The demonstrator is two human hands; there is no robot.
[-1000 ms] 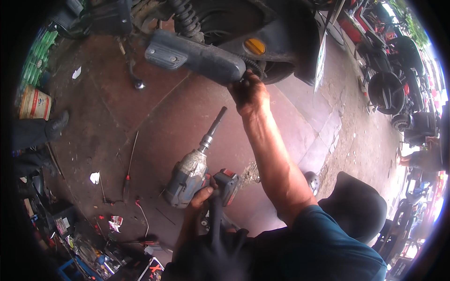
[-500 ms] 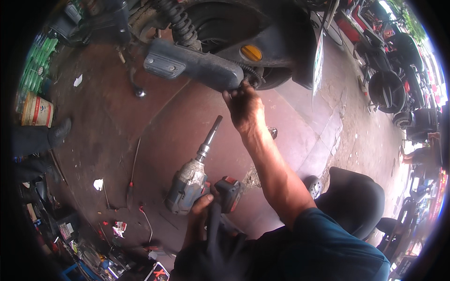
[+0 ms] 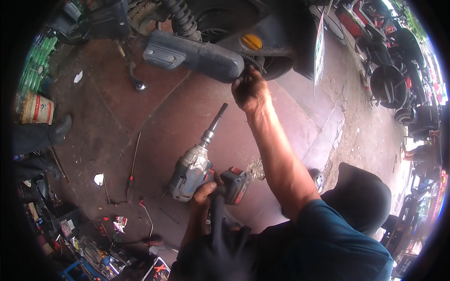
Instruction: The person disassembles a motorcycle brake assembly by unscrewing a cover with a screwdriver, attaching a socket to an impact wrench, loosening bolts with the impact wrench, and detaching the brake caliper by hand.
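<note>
My left hand (image 3: 204, 194) is closed around the handle of a grey cordless impact wrench (image 3: 190, 171), low in front of me. A long metal socket (image 3: 217, 122) on its nose points up and to the right; a black and red battery pack (image 3: 236, 185) sits at the handle's end. My right hand (image 3: 251, 91) reaches forward to the scooter, fingers curled together at the rounded end of a dark grey cover (image 3: 201, 61). Just above the fingers runs a black corrugated hose (image 3: 250, 60). Whatever the fingertips grip is hidden from view.
Above the cover are a coil spring (image 3: 183, 18) and an orange reflector (image 3: 251, 42). On the floor lie a long screwdriver (image 3: 131, 185) and scattered tools. A white bucket (image 3: 37, 108) stands at left, near another person's shoe (image 3: 61, 129). Parked motorbikes (image 3: 389, 89) line the right side.
The impact wrench in my left hand has risen slightly and shifted right. My right hand has moved a little right and its fingers remain curled beside the cover's end.
</note>
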